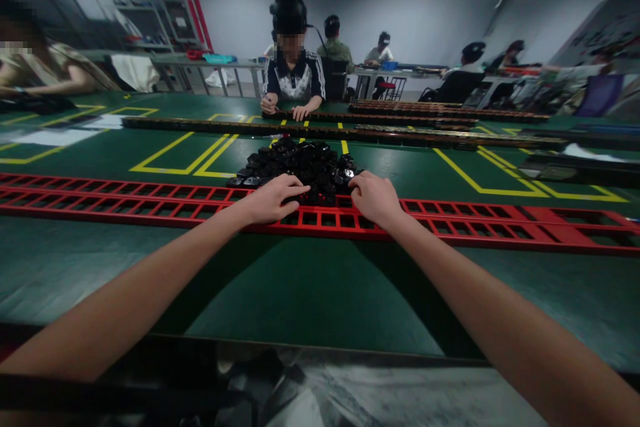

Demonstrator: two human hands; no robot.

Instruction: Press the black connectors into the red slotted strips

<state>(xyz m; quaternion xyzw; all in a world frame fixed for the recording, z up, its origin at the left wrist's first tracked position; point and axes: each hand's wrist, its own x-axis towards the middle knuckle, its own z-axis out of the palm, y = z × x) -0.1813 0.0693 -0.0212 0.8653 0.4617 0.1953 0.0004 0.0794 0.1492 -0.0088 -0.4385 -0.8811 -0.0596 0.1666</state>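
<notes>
Two slotted rails (150, 203) lie side by side across the counter (300, 287). Pile of small parts (300, 163) just behind them, centre. Both hands at pile's near edge: left hand (273, 199), right hand (375, 199). More rails (320, 130) farther back, before a seated person (293, 73).

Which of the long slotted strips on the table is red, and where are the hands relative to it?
The nearest pair, the red strips, runs left to right under both hands. The left hand and right hand rest on it beside the black parts pile. The farther strips are dark.

red strips (450, 217) cut off both sides, fingertips hidden among black parts (300, 163)
</notes>
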